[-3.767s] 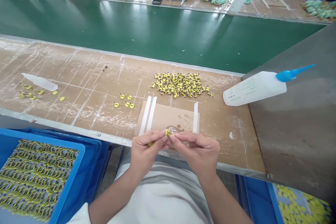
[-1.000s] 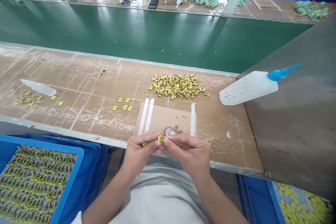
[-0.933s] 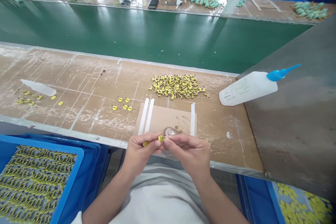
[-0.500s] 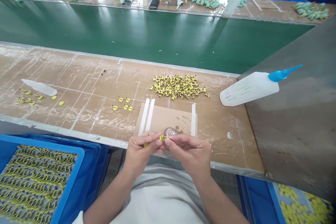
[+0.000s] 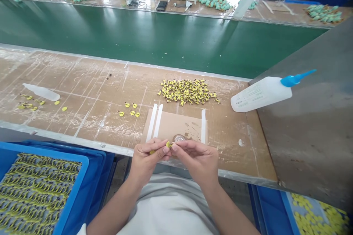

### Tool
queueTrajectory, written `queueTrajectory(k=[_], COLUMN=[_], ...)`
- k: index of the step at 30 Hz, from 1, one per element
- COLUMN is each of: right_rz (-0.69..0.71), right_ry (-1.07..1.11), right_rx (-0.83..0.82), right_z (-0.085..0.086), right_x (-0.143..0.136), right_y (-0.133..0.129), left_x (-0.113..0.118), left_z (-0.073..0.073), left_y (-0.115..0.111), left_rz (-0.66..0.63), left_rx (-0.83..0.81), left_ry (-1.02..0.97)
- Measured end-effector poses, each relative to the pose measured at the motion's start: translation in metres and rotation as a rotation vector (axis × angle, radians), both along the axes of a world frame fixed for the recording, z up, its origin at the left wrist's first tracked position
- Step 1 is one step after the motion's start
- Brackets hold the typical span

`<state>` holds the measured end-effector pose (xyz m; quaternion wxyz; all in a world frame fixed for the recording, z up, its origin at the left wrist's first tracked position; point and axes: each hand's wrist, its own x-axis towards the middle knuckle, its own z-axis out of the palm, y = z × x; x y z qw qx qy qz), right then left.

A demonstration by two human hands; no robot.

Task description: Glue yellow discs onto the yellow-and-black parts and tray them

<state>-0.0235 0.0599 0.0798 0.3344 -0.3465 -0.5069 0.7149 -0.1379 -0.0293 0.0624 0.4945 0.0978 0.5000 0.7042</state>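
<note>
Just in front of my body, my left hand (image 5: pixel 149 158) pinches a small yellow disc (image 5: pixel 168 144) between thumb and forefinger. A second yellow bit shows under its fingers. My right hand (image 5: pixel 201 158) meets it from the right, its fingertips closed on a small dark and yellow piece (image 5: pixel 171 145) against the disc. Behind the hands lies a cardboard sheet (image 5: pixel 176 122) with white tape strips and a round glossy patch (image 5: pixel 179 138). Beyond it is a heap of small yellow and dark pieces (image 5: pixel 189 91). Several yellow discs with dark pieces (image 5: pixel 132 112) lie to the left.
A white bottle with blue nozzle (image 5: pixel 261 93) leans at the right by a metal panel (image 5: pixel 309 125). Blue trays (image 5: pixel 85 180) stand at lower left, another tray (image 5: pixel 275 209) at lower right. Past the green belt (image 5: pixel 132 36), two people sit at a bench.
Both hands have shifted very slightly left with the disc, and it is turned a little between the fingertips. Across the belt, one person's hands have moved slightly.
</note>
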Motion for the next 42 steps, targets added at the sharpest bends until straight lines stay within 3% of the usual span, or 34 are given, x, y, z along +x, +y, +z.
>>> queueTrajectory(k=[15, 19, 25, 29, 32, 38, 42], right_rz=[0.066, 0.106, 0.115, 0.017, 0.010, 0.275, 0.373], right_ry=[0.069, 0.086, 0.106, -0.008, -0.120, -0.312, -0.517], right_rx=[-0.077, -0.110, -0.066, 0.144, 0.480, 1.136, 1.375], right_z=[-0.006, -0.006, -0.005, -0.008, -0.014, -0.028, -0.035], right_x=[-0.007, -0.010, -0.022, -0.035, -0.055, -0.122, -0.162], right_y=[0.000, 0.000, -0.001, -0.001, -0.001, -0.010, -0.020], left_x=[-0.002, -0.002, -0.002, -0.013, -0.031, -0.067, -0.076], left_z=[-0.005, -0.005, -0.005, -0.002, 0.000, 0.003, 0.005], left_y=[-0.006, -0.006, -0.013, -0.024, -0.038, -0.077, -0.097], left_rz=[0.063, 0.077, 0.198, 0.331, 0.488, 0.698, 0.762], left_rx=[0.027, 0.009, -0.041, -0.051, -0.073, 0.077, 0.143], left_ry=[0.143, 0.091, -0.036, -0.185, -0.335, -0.551, -0.558])
